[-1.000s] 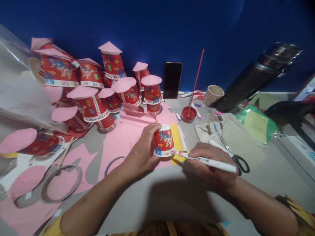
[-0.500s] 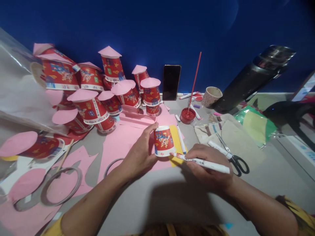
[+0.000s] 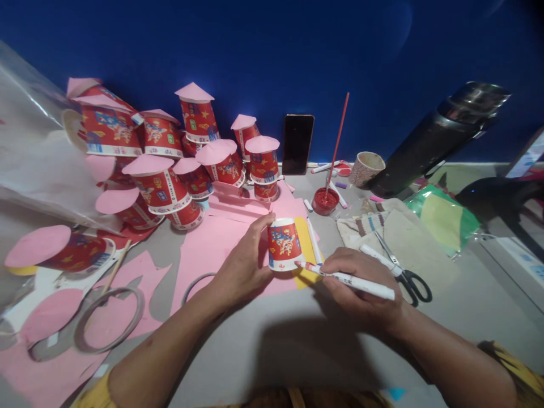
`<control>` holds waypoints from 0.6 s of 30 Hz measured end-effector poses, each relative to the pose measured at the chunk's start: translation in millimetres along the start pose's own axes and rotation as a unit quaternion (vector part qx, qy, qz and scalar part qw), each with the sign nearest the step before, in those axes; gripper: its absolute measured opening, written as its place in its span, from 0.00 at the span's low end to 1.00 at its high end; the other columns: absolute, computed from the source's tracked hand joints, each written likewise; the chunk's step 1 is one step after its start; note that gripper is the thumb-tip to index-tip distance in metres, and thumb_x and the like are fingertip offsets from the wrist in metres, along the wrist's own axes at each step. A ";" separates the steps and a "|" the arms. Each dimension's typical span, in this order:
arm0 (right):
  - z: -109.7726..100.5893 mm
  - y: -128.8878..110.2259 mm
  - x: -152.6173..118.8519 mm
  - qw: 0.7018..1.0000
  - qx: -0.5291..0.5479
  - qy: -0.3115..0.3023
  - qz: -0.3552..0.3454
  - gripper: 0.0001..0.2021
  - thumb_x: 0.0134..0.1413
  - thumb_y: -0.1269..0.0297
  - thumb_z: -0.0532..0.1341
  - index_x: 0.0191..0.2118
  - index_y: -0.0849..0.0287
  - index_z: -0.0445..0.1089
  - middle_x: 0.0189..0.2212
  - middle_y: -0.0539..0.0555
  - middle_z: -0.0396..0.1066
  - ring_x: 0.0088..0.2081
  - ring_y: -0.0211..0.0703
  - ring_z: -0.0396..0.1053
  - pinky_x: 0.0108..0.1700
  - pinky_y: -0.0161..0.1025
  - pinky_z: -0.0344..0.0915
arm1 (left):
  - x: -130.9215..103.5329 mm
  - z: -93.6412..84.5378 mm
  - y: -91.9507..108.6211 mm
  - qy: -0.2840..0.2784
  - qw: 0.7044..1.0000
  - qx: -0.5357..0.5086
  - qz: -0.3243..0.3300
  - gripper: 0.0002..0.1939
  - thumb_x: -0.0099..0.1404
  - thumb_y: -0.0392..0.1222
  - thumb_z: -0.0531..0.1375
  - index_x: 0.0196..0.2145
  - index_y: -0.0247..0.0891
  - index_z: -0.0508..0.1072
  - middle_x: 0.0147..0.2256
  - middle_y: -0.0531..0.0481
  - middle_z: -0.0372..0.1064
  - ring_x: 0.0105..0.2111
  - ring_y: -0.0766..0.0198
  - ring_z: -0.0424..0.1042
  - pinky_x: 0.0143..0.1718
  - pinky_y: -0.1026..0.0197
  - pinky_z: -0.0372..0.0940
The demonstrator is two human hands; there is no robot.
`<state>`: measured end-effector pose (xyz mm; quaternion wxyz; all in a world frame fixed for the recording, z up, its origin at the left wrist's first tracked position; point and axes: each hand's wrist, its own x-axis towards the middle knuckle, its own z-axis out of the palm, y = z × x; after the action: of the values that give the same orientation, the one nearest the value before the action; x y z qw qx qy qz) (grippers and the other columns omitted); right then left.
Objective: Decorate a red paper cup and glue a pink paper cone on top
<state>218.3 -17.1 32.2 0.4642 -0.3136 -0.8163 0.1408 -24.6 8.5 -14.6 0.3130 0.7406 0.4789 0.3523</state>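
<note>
Left hand curls around the small red cup; right hand pinches a white marker nearly level.

glossy dark metal flask, matt pink paper, seemingly smooth tabletop.

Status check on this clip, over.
Left hand gripping red paper cup. Right hand holding marker, tip at cup's white rim. Scissors beside right hand.

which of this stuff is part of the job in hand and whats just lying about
In the job:
- red cup, held by the left hand
- marker in the right hand, tip at the cup's white rim
- probably the pink-topped cups, similar prints

Seemingly just about:
- phone
- black flask
- green packet
</note>
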 end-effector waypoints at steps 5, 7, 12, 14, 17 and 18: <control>1.4 0.3 -0.7 1.000 -0.001 0.000 0.002 0.06 0.60 0.75 0.61 0.37 0.58 0.73 0.26 0.53 0.78 0.27 0.42 0.77 0.30 0.36 0.73 | 1.2 -0.9 2.3 -0.001 1.000 0.002 0.001 0.48 0.59 0.48 0.74 0.69 0.46 0.53 0.68 0.37 0.59 0.67 0.46 0.63 0.67 0.41 0.61; 1.2 0.3 -1.0 1.000 0.002 0.003 0.009 0.06 0.60 0.75 0.61 0.37 0.57 0.73 0.26 0.53 0.78 0.26 0.42 0.76 0.29 0.36 0.72 | 1.9 -0.7 2.4 0.000 1.000 0.002 0.001 0.48 0.59 0.48 0.74 0.69 0.45 0.53 0.68 0.36 0.59 0.67 0.45 0.64 0.67 0.40 0.61; -0.3 0.2 -1.5 1.000 0.004 -0.020 0.007 0.06 0.62 0.73 0.61 0.38 0.56 0.74 0.26 0.53 0.78 0.26 0.42 0.76 0.29 0.36 0.72 | 2.4 0.2 1.5 0.003 1.000 -0.001 0.008 0.48 0.59 0.45 0.74 0.68 0.44 0.53 0.68 0.36 0.58 0.68 0.46 0.63 0.67 0.41 0.60; -0.1 -0.3 -1.5 0.999 0.000 -0.031 0.010 0.06 0.62 0.72 0.61 0.38 0.56 0.74 0.27 0.53 0.79 0.26 0.42 0.77 0.30 0.36 0.73 | 1.9 0.1 1.7 0.004 1.000 0.001 0.009 0.46 0.60 0.42 0.73 0.68 0.45 0.53 0.68 0.37 0.59 0.68 0.47 0.63 0.68 0.41 0.60; 0.4 -1.2 -0.9 1.000 -0.006 -0.011 0.015 0.06 0.61 0.73 0.61 0.37 0.57 0.74 0.26 0.52 0.79 0.25 0.41 0.76 0.29 0.35 0.72 | 1.4 -0.8 2.4 0.003 1.000 0.007 0.013 0.45 0.61 0.41 0.72 0.68 0.44 0.53 0.68 0.36 0.58 0.68 0.47 0.62 0.68 0.41 0.59; 0.5 -1.3 -0.5 1.000 -0.006 -0.004 0.015 0.06 0.61 0.73 0.61 0.36 0.57 0.74 0.26 0.52 0.78 0.25 0.40 0.76 0.29 0.35 0.72 | 1.4 -1.2 2.5 0.001 1.000 0.009 0.014 0.45 0.61 0.42 0.72 0.68 0.44 0.53 0.68 0.36 0.58 0.68 0.47 0.62 0.68 0.40 0.59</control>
<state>217.6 -18.4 32.3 0.4567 -0.3276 -0.8144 0.1442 -23.9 9.1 -11.6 0.3011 0.7497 0.4721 0.3526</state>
